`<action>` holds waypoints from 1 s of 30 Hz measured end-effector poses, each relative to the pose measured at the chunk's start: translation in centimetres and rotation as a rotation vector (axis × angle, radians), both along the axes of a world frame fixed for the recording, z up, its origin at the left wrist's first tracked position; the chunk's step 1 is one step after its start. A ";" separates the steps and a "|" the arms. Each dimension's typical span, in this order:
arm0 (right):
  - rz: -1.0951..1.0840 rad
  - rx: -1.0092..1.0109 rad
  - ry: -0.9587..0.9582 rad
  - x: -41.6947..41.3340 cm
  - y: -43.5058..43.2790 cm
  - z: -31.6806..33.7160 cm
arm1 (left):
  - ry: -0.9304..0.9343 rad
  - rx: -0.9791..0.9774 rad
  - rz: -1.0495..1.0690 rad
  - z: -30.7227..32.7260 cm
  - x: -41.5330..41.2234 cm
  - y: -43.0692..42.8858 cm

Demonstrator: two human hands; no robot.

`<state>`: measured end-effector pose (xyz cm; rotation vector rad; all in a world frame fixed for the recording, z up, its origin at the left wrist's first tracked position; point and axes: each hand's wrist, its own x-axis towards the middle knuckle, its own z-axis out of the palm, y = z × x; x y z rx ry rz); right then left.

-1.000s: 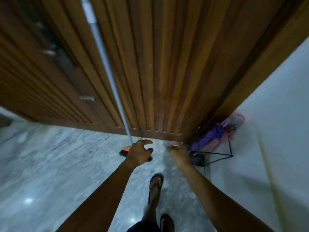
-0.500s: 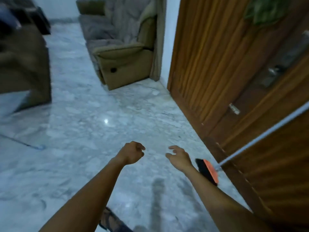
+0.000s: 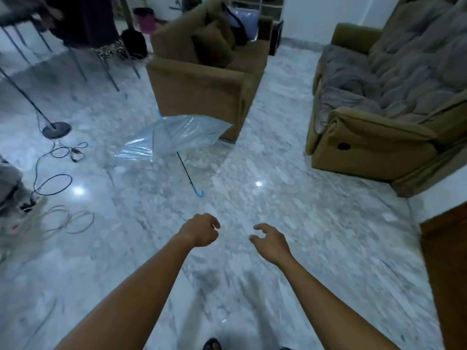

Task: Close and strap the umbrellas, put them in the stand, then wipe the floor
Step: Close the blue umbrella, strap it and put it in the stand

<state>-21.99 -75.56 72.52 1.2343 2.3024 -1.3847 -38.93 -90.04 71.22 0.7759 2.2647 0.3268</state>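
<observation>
Marble under the hands: grey-white marble floor point(image 3: 316, 223), both arms stretched out over it, not touching anything
left hand point(image 3: 201, 232): fingers balled into a loose fist, nothing in it
right hand point(image 3: 270, 241): fingers spread and only half curled, thumb out, also empty
umbrella point(image 3: 177, 137): clear plastic one, open, lying on its side on the floor well ahead of both hands. Its black shaft runs back toward the person, with the blue hook handle point(image 3: 199, 193) at the near end. The canopy is just beside the front corner of the armchair
armchair point(image 3: 202, 89): brown, with a cushion point(image 3: 212, 44) and a dark bag point(image 3: 237, 31) on the seat, plus something pale blue behind them, can't tell what tbh
pink bin point(image 3: 145, 20): way at the back, can't see what's inside
sofa point(image 3: 366, 147): off to the right, grey blanket point(image 3: 366, 79) heaped across it
far left: black cable point(image 3: 50, 178) looping over the floor near a round stand base point(image 3: 56, 128)
</observation>
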 end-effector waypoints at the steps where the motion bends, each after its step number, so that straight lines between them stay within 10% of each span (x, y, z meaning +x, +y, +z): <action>1: 0.032 0.004 -0.006 -2.2 0.5 -0.3 | -0.001 0.003 0.014 -0.3 -1.9 0.0; 30: 0.616 -0.072 -0.324 -56.8 22.9 -23.0 | -0.232 -0.129 0.536 -22.3 -44.7 17.4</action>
